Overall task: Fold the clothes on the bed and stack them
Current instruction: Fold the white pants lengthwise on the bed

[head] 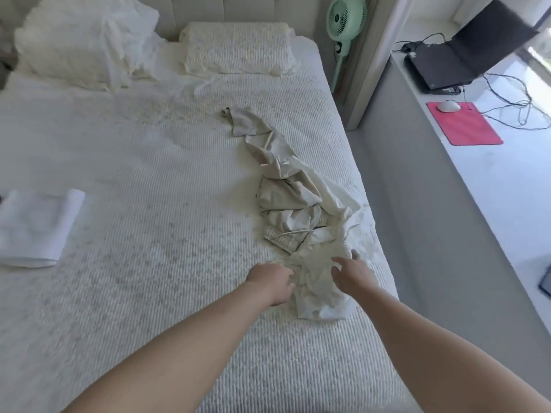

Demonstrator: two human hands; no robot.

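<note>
Left hand point(272, 283) fingertips hidden in cream garment point(316, 290); grip unclear.

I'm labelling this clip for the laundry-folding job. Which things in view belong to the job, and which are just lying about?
Part of the job:
- crumpled beige clothes
- folded white item
- bed
- left hand, right hand, both at the pile's near end

Just lying about:
- two pillows
- green fan
- laptop
- mouse on pink mat
</note>
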